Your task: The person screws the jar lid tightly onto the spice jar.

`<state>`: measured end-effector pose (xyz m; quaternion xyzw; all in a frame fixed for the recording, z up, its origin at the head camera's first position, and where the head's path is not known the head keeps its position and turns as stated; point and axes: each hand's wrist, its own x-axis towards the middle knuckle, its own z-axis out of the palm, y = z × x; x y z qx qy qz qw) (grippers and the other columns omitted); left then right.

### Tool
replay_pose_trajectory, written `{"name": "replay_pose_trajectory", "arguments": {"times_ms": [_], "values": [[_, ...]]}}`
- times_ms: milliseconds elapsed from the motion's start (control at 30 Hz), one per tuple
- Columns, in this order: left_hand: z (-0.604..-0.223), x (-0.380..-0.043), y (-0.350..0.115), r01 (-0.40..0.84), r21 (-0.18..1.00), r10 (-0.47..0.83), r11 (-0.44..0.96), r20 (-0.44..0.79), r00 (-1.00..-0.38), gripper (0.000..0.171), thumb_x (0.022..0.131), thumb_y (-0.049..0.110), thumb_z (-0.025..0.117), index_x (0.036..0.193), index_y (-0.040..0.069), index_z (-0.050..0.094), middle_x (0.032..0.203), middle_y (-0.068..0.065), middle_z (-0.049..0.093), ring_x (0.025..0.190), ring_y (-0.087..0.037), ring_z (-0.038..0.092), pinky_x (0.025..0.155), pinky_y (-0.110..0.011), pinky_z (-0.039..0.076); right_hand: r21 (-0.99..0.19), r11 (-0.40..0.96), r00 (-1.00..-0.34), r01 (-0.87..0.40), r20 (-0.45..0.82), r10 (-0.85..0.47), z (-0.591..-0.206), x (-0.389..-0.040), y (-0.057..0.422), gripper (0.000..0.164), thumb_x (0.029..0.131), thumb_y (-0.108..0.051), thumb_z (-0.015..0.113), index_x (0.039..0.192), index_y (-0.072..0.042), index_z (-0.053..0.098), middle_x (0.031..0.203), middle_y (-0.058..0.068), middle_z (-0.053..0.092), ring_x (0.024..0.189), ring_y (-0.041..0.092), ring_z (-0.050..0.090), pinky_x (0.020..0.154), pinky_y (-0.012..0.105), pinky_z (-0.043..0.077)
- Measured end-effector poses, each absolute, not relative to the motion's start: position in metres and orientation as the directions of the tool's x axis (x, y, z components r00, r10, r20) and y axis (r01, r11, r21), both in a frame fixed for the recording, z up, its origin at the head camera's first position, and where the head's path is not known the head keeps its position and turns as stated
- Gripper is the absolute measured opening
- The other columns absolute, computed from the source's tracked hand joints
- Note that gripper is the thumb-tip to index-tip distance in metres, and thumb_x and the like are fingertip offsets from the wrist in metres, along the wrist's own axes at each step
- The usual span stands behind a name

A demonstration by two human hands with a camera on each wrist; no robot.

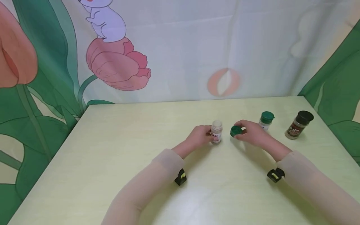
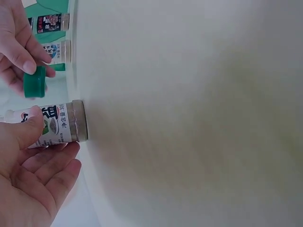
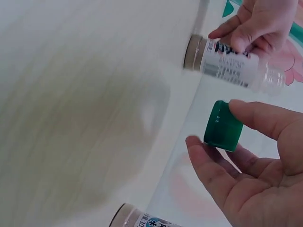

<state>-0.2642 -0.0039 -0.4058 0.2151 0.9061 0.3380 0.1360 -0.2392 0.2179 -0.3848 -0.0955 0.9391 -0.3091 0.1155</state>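
My left hand [image 1: 200, 136] grips a small clear spice jar [image 1: 217, 128] with a white label, upright and capless. Seen from the left wrist, grey-brown powder fills the bottom of that spice jar [image 2: 78, 121], and the thumb lies across its label. To its right, my right hand [image 1: 252, 133] pinches a green cap [image 1: 235, 131] between thumb and fingers, apart from the jar. In the right wrist view the green cap [image 3: 224, 126] is held sideways to the camera, with the jar's bare clear neck beyond it.
A second spice jar with a green cap [image 1: 266, 117] stands just behind my right hand. Farther right is a taller jar with a black lid [image 1: 299, 125] and a dark label. A printed curtain [image 1: 180, 50] hangs behind the pale table [image 1: 126, 140].
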Motion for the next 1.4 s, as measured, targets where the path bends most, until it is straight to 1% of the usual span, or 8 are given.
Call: {"name": "replay_pose_trajectory", "arguments": {"times_ms": [167,300,433,600,867,1100,1200,1400], "values": [[-0.407,-0.257,-0.02,0.302,0.68,0.5,0.668,-0.109,-0.859,0.036,0.097,0.016,0.07,0.131,0.003,0.067,0.133,-0.016,0.07,0.127,-0.029,0.066,0.106,-0.038,0.055,-0.619,0.775,-0.948,-0.131,-0.151,-0.281,-0.385,-0.232,0.218,0.051,0.098,-0.015,0.069,0.14,0.007,0.051,0.136,0.03,0.061,0.119,0.043,0.064,0.091,0.045,0.061],[-0.407,-0.249,-0.03,0.305,0.681,0.511,0.665,-0.117,-0.852,0.038,0.097,0.017,0.071,0.131,0.001,0.066,0.132,-0.016,0.071,0.126,-0.029,0.067,0.104,-0.038,0.056,-0.621,0.765,-0.941,-0.168,-0.13,-0.313,-0.381,-0.225,0.214,0.052,0.097,-0.015,0.071,0.139,0.007,0.052,0.132,0.029,0.063,0.117,0.043,0.064,0.09,0.045,0.061],[-0.405,-0.24,-0.036,0.313,0.681,0.518,0.662,-0.115,-0.848,0.038,0.097,0.017,0.071,0.131,0.001,0.066,0.132,-0.016,0.071,0.126,-0.03,0.067,0.106,-0.039,0.056,-0.628,0.751,-0.936,-0.204,-0.101,-0.338,-0.375,-0.217,0.208,0.052,0.095,-0.014,0.072,0.139,0.007,0.053,0.13,0.028,0.065,0.116,0.043,0.065,0.089,0.046,0.062],[-0.403,-0.231,-0.041,0.314,0.672,0.521,0.671,-0.127,-0.844,0.038,0.097,0.016,0.071,0.131,0.001,0.066,0.131,-0.017,0.071,0.125,-0.03,0.067,0.107,-0.041,0.055,-0.64,0.727,-0.925,-0.249,-0.066,-0.375,-0.371,-0.21,0.199,0.05,0.094,-0.012,0.074,0.137,0.006,0.055,0.126,0.026,0.067,0.112,0.04,0.067,0.085,0.042,0.063],[-0.403,-0.218,-0.049,0.329,0.685,0.546,0.649,-0.12,-0.829,0.036,0.096,0.013,0.072,0.128,-0.002,0.066,0.128,-0.019,0.072,0.12,-0.031,0.07,0.102,-0.039,0.057,-0.657,0.699,-0.908,-0.284,-0.05,-0.416,-0.367,-0.2,0.19,0.051,0.093,-0.011,0.074,0.138,0.006,0.056,0.126,0.025,0.068,0.111,0.04,0.069,0.086,0.043,0.064],[-0.403,-0.207,-0.053,0.323,0.693,0.547,0.645,-0.123,-0.828,0.036,0.096,0.015,0.072,0.128,0.0,0.067,0.127,-0.017,0.073,0.122,-0.03,0.07,0.104,-0.039,0.057,-0.672,0.68,-0.901,-0.293,-0.044,-0.432,-0.366,-0.194,0.187,0.052,0.094,-0.013,0.074,0.139,0.005,0.056,0.127,0.024,0.068,0.111,0.038,0.07,0.088,0.044,0.063],[-0.402,-0.203,-0.054,0.327,0.697,0.553,0.638,-0.12,-0.824,0.037,0.095,0.014,0.073,0.128,-0.002,0.067,0.127,-0.018,0.073,0.122,-0.032,0.07,0.104,-0.039,0.057,-0.671,0.678,-0.899,-0.301,-0.038,-0.437,-0.366,-0.192,0.188,0.053,0.094,-0.014,0.075,0.14,0.005,0.056,0.128,0.023,0.069,0.111,0.037,0.07,0.09,0.044,0.063],[-0.402,-0.196,-0.058,0.312,0.713,0.554,0.628,-0.128,-0.823,0.038,0.094,0.013,0.073,0.128,-0.002,0.067,0.128,-0.019,0.072,0.122,-0.032,0.07,0.107,-0.042,0.055,-0.671,0.671,-0.894,-0.314,-0.03,-0.448,-0.367,-0.188,0.187,0.054,0.093,-0.015,0.076,0.14,0.005,0.057,0.128,0.024,0.069,0.11,0.035,0.071,0.089,0.042,0.063]]}}
